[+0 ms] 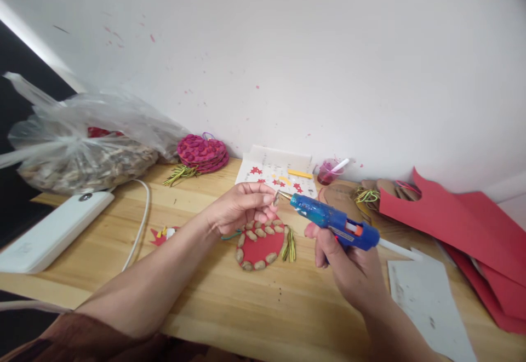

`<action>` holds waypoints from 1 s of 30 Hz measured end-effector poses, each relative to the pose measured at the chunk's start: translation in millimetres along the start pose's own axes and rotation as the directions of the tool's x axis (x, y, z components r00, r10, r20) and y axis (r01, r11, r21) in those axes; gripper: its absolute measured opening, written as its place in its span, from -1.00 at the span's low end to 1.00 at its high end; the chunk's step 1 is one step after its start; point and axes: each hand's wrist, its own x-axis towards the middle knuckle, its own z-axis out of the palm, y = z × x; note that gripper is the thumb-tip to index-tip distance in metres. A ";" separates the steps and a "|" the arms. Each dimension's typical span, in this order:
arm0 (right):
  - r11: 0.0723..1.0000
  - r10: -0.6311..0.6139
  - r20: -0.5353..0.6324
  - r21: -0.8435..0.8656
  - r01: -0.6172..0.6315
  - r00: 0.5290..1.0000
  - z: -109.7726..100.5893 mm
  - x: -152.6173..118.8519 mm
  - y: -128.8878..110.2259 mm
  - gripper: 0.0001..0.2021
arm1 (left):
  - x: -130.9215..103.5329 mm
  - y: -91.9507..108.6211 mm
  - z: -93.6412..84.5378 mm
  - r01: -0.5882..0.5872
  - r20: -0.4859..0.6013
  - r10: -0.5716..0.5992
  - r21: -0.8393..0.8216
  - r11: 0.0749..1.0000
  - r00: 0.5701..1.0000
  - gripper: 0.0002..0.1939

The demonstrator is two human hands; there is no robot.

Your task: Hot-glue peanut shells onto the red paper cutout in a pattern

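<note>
Blue, pistol-shaped and plastic, a glue gun [329, 218] is gripped by the right hand [349, 263], its metal nozzle [285, 195] pointing left to a small brownish piece [276, 200] pinched by the left hand [240, 207]. Beneath, on the pale wooden surface [230, 307], lies a rounded red card [261, 250] edged with tan peanut shells [247, 265], a yellow-green tassel [291, 244] at its right. Far left sits a clear plastic bag [88, 156].
</note>
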 end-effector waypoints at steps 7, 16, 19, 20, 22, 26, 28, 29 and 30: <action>1.000 0.001 -0.007 -0.018 -0.001 1.000 0.5 0.8 0.8 -0.66 | 0.5 -0.1 0.6 0.002 0.005 -0.002 -0.001 1.000 1.000 -0.69; 1.000 -0.010 -0.007 0.010 0.010 1.000 -0.7 -1.6 3.6 -0.65 | 0.5 0.7 -0.3 0.008 0.019 -0.009 0.007 1.000 1.000 -0.68; 1.000 -0.017 -0.014 -0.004 0.017 1.000 -1.0 -1.3 3.8 -0.66 | 0.7 0.6 -0.2 0.009 0.023 -0.009 0.003 1.000 1.000 -0.67; 1.000 -0.024 -0.015 -0.009 0.024 1.000 -1.1 -1.0 3.7 -0.67 | 0.7 0.6 0.0 0.010 0.022 -0.011 0.001 1.000 1.000 -0.67; 0.999 -0.033 -0.018 -0.020 0.033 0.999 -1.2 -0.5 3.2 -0.67 | 0.6 0.7 0.5 0.013 0.016 -0.013 -0.001 1.000 1.000 -0.65; 0.999 -0.039 -0.016 -0.018 0.039 0.999 -1.0 0.2 2.6 -0.66 | -0.2 1.2 1.2 0.011 0.010 -0.011 -0.003 1.000 1.000 -0.64; 0.999 -0.041 -0.018 -0.015 0.040 0.999 -0.5 0.1 3.0 -0.68 | -0.2 1.2 1.0 0.008 0.013 -0.008 -0.002 1.000 1.000 -0.65; 0.999 -0.039 -0.021 -0.015 0.039 0.999 -0.1 0.0 3.4 -0.69 | 0.0 1.2 0.8 0.005 0.014 -0.005 -0.003 1.000 1.000 -0.65; 0.999 -0.036 -0.023 -0.017 0.036 0.999 0.2 -0.3 3.8 -0.70 | 0.1 1.2 0.6 0.002 0.015 -0.002 -0.004 1.000 1.000 -0.65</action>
